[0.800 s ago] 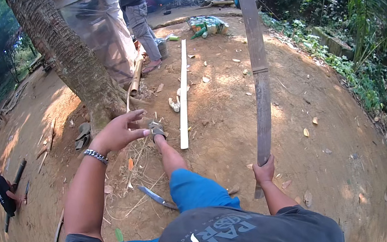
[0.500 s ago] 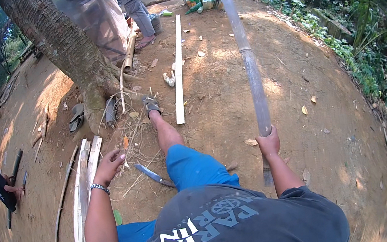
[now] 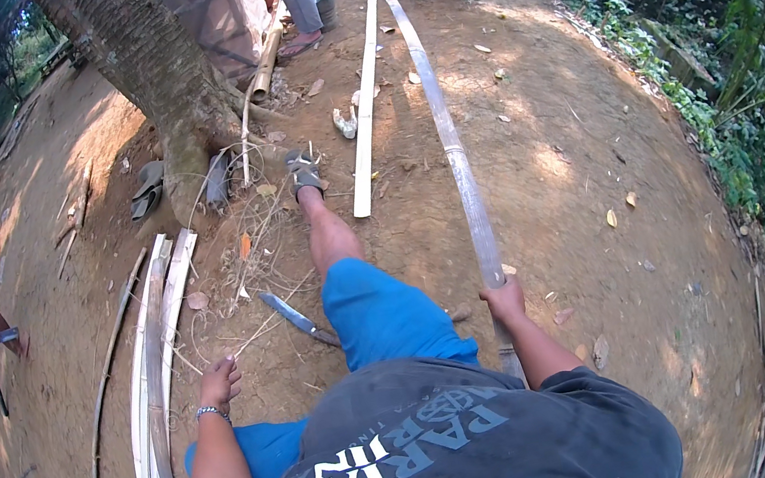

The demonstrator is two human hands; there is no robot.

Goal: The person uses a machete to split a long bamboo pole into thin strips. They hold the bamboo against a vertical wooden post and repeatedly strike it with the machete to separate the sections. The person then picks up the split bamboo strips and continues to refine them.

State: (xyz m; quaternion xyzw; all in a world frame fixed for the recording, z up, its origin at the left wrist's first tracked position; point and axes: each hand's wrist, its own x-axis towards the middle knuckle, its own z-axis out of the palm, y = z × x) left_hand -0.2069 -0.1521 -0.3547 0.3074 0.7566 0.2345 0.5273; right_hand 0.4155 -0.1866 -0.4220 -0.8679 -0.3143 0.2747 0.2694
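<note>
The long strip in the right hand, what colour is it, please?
The long strip in the right hand is grey, clearest in the head view.

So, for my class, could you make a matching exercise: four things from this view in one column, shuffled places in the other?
Things:
1. pale strip
2. knife
3. bracelet
4. grey bamboo

Places:
A. around the left wrist
B. gripped by the right hand
C. on the ground, right of the sandalled foot
D. on the ground, left of the outstretched leg

Pairs: 1-C, 2-D, 3-A, 4-B

White and grey block lettering [image 3: 425,444] across dark T-shirt [image 3: 538,464]; smaller line seemingly blurred.
</note>
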